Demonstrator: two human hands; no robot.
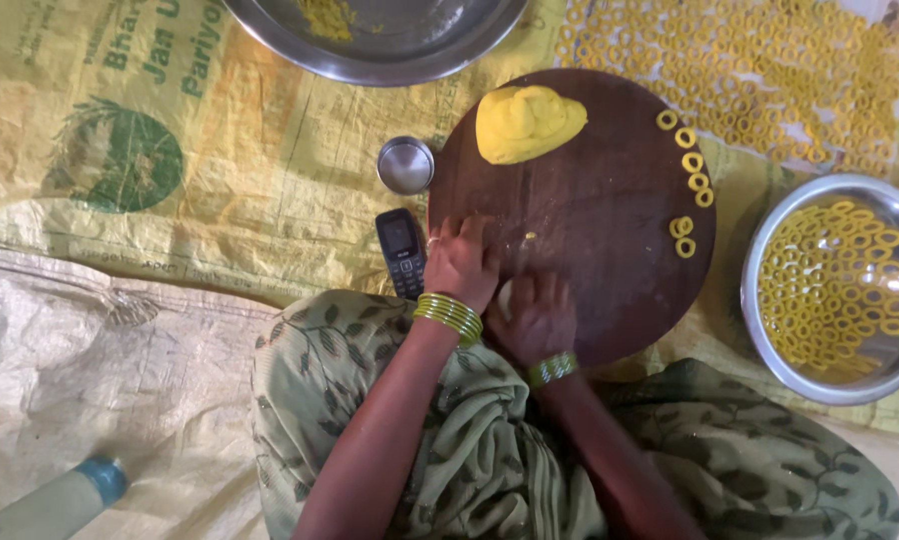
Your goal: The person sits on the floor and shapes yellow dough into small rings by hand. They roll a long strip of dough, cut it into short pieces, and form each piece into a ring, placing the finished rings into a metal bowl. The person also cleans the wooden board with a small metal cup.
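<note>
We press both hands side by side, palms down, on the round wooden board (pixel 590 215) at frame centre: left hand (pixel 462 262) and right hand (pixel 538 315) touching. What lies under them we cannot tell. A yellow dough lump (pixel 527 122) sits at the board's top, dough rings (pixel 692 165) along its right edge, a black phone (pixel 401 252) just left.

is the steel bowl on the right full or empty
Partly full: the steel bowl holds a layer of yellow dough rings, with bare metal showing near its rim.
</note>
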